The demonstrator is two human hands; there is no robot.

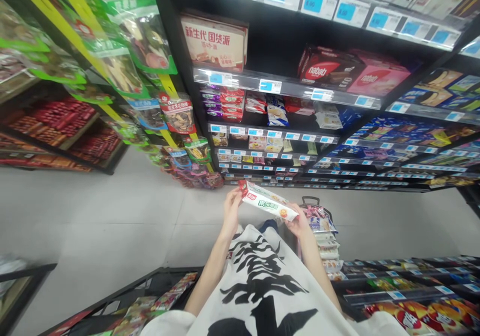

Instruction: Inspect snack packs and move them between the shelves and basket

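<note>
I hold a long white snack packet (pixel 267 202) with green lettering and a red end out in front of me, level with my chest. My left hand (pixel 232 203) pinches its red left end. My right hand (pixel 298 222) grips its right end from below. Both hands are closed on the packet. Under my arms hangs my white shirt with a black print (pixel 262 281). Just past my right hand stands a small cart (pixel 318 221) stacked with several snack packs.
Dark store shelves (pixel 285 88) full of biscuit boxes and packets rise ahead, with blue price tags. Hanging snack bags (pixel 150 76) line a rack at the left. More shelves run at the lower right (pixel 405 286) and lower left. Grey tiled floor (pixel 93 216) spreads to the left.
</note>
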